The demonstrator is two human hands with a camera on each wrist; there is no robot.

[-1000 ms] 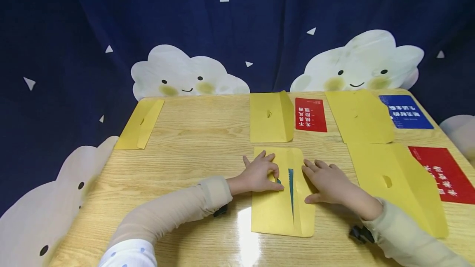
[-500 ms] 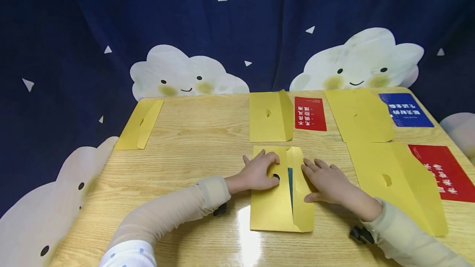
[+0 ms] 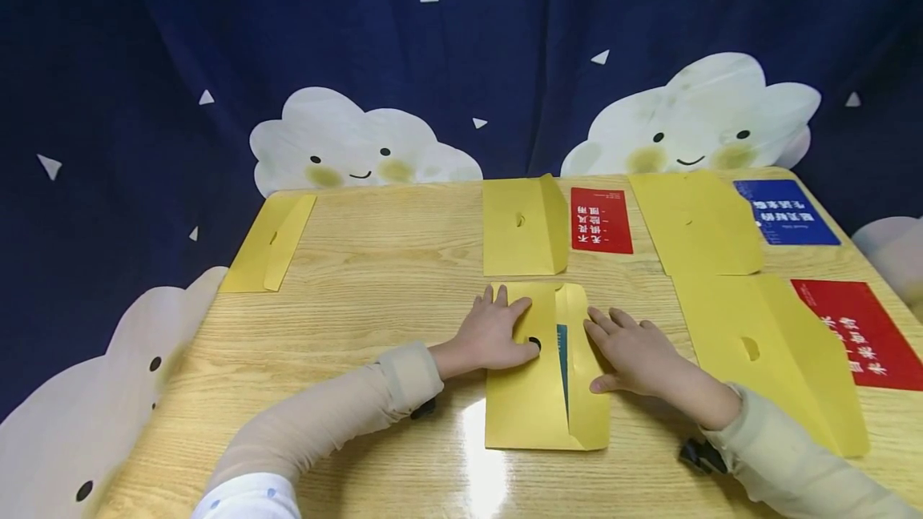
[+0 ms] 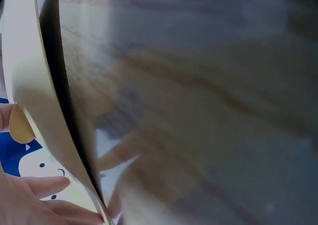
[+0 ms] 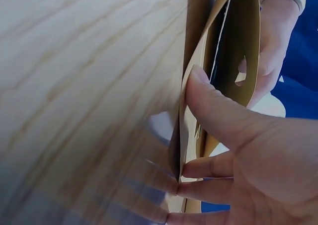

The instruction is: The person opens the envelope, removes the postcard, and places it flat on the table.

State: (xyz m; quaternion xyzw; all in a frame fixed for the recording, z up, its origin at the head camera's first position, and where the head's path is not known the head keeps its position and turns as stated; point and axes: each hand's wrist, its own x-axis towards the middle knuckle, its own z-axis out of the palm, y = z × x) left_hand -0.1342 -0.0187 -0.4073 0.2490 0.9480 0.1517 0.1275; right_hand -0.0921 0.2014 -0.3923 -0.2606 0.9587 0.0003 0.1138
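A yellow envelope (image 3: 526,419) lies on the table in front of the person, its flap on the right. A narrow teal strip (image 3: 562,367) shows in the gap between pocket and flap. The left hand (image 3: 490,335) rests on the pocket with spread fingers, its thumb beside a dark half-round slot (image 3: 534,343). In the left wrist view the thumb touches the raised half-round tab (image 4: 21,126) of this slot. The right hand (image 3: 634,352) lies along the flap's outer edge; its thumb and fingertips touch the flap (image 5: 186,135) in the right wrist view.
More yellow envelopes lie at the far left (image 3: 248,251), the back middle (image 3: 508,243), the back right (image 3: 695,231) and the right (image 3: 721,319). Beside them are a small red card (image 3: 601,220), a blue card (image 3: 793,219) and a larger red card (image 3: 876,327). A dark curtain hangs behind.
The left hand's index finger, curled towards the thumb at the slot, has straightened and spread away. The slot, partly teal before, now looks dark. The right hand has stayed in place.
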